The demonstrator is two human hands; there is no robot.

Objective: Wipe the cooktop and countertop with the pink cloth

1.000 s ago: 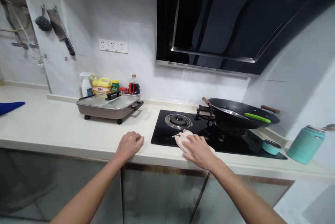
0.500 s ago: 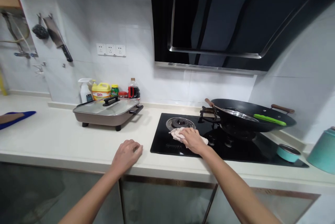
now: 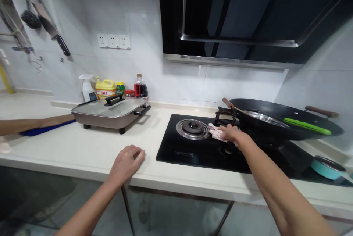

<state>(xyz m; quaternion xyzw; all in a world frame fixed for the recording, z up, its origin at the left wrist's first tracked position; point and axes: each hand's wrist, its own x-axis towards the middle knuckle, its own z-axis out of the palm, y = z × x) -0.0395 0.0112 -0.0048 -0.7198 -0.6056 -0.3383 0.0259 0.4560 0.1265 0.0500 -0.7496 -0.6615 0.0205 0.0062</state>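
My right hand point(image 3: 231, 133) is closed on a pale, crumpled cloth point(image 3: 216, 132) over the black glass hob point(image 3: 190, 158). The cloth lies at the right edge of the left burner point(image 3: 192, 128), whose round metal ring is bare. Just right of my right hand stands a large black wok point(image 3: 298, 111) with wooden handles, a metal item and a green-handled utensil in it. My left hand point(image 3: 127, 164) rests on the white counter point(image 3: 91, 153) left of the hob, loosely curved with the thumb apart and nothing in it.
An electric pan point(image 3: 102, 120) with a glass lid stands on the counter, bottles behind it. At far left, another person's arm point(image 3: 35, 122) reaches over a blue cloth point(image 3: 46, 130). A turquoise pot point(image 3: 327, 168) sits at right. The range hood point(image 3: 226, 58) hangs above.
My right hand has moved right with the cloth, from in front of the left burner to its right side. My left hand stays on the counter. The other person's arm reaches further in.
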